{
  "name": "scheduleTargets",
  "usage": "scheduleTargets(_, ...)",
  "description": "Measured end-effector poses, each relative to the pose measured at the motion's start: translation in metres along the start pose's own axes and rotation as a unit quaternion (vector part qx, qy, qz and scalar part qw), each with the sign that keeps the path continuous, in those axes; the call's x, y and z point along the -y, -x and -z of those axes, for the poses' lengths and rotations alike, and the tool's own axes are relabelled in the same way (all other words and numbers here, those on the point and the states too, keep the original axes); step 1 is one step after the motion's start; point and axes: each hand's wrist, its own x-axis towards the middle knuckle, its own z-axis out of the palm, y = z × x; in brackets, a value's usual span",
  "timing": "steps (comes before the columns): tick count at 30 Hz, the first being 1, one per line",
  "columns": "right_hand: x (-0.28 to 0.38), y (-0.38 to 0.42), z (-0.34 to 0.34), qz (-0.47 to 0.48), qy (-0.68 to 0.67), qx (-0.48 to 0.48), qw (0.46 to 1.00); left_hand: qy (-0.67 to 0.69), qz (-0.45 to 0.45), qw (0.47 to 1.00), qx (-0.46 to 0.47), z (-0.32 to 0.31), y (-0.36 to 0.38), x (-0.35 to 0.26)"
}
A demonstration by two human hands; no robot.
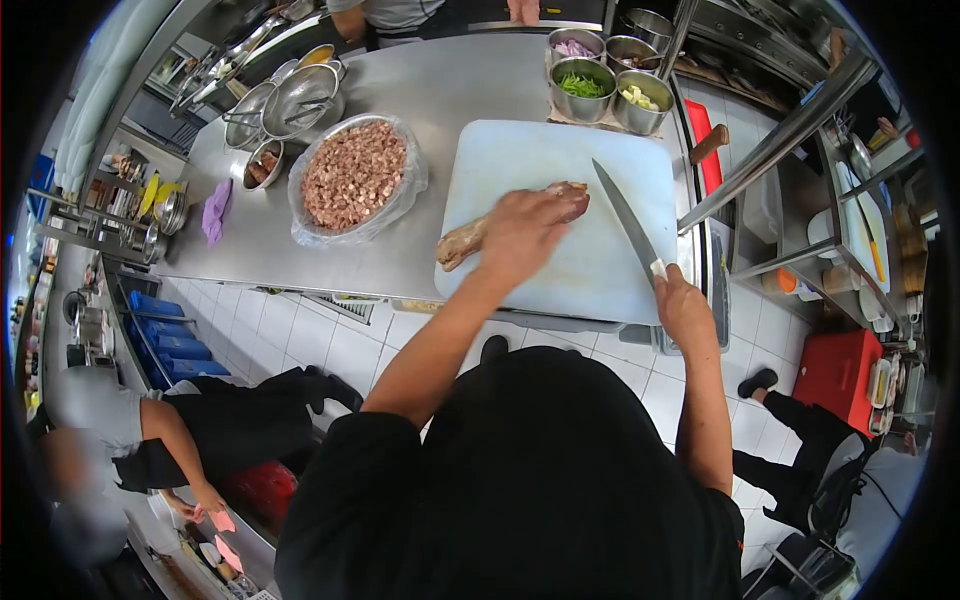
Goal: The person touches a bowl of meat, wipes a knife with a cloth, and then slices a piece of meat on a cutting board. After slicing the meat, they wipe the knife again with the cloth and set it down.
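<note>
On the white cutting board [590, 280] lies a long piece of cooked-looking meat [462, 242], browned and slanting from lower left to upper right. My left hand [525, 230] rests over its middle, fingers slightly blurred, so only both ends show. My right hand [685, 305] is wrapped round the light handle of a large kitchen knife [628, 217]. The blade points up and away, to the right of the meat and apart from it. Left of the board, a plastic-lined bowl [408, 200] is heaped with diced meat [352, 172].
Steel pots hold green vegetables [582, 85], chopped purple onion [574, 48] and pale yellow pieces [638, 97]. Strainers [300, 100] and a purple cloth [215, 212] lie at left. A metal post [770, 150] stands right. Co-workers [230, 420] are on both sides and across the table.
</note>
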Motion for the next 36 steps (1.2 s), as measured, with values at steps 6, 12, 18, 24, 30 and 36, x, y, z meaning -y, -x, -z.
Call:
scheduleTargets(6,0.0,0.004,-0.01,-0.018,-0.005,-0.033,0.999,-0.076,0.034,0.995,0.06,0.011,0.004,0.03)
scheduleTargets(12,0.002,0.006,-0.013,-0.028,-0.033,-0.047,0.998,-0.055,0.036,0.998,0.009,0.031,-0.011,0.051)
scheduleTargets(18,-0.005,0.005,-0.022,-0.022,-0.03,-0.065,0.997,-0.189,0.072,0.977,-0.07,0.123,-0.021,0.152)
scheduleTargets(24,0.0,0.007,-0.014,-0.011,-0.026,-0.06,0.998,-0.171,0.068,0.982,-0.041,0.145,-0.009,0.136)
scheduleTargets(30,-0.001,0.007,-0.02,-0.013,-0.027,-0.07,0.997,-0.122,0.068,0.985,0.1,0.069,0.018,0.036)
scheduleTargets(36,0.0,0.008,-0.019,-0.016,-0.032,-0.063,0.997,-0.205,0.067,0.948,0.234,0.026,0.001,0.03)
